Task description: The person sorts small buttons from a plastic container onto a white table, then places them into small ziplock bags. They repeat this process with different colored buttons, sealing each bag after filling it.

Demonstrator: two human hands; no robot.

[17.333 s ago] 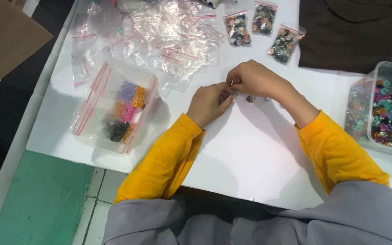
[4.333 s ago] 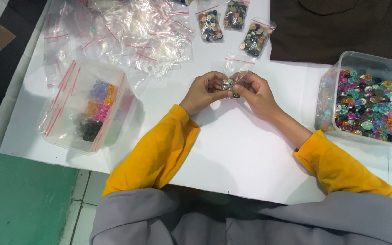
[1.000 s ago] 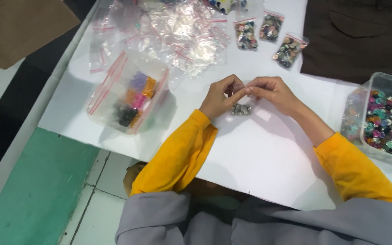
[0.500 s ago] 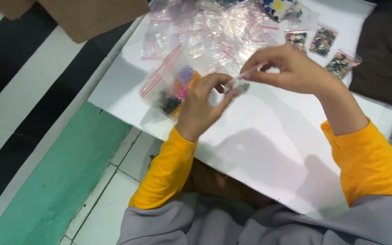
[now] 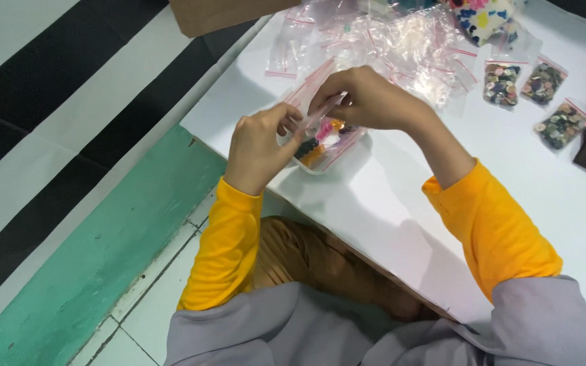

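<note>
Both hands meet over the table's (image 5: 401, 203) left edge. The left hand (image 5: 260, 146) and right hand (image 5: 367, 102) pinch a small clear bag (image 5: 312, 120), blurred and mostly hidden by fingers. Beneath it a tub (image 5: 327, 144) of coloured bits shows only partly.

a: left hand (image 5: 260, 146) is lifting, fingers curling into a pinch, wrist bending back.
b: right hand (image 5: 367, 100) is reaching across, fingertips pinching close to it. both forearms are angling inward.
</note>
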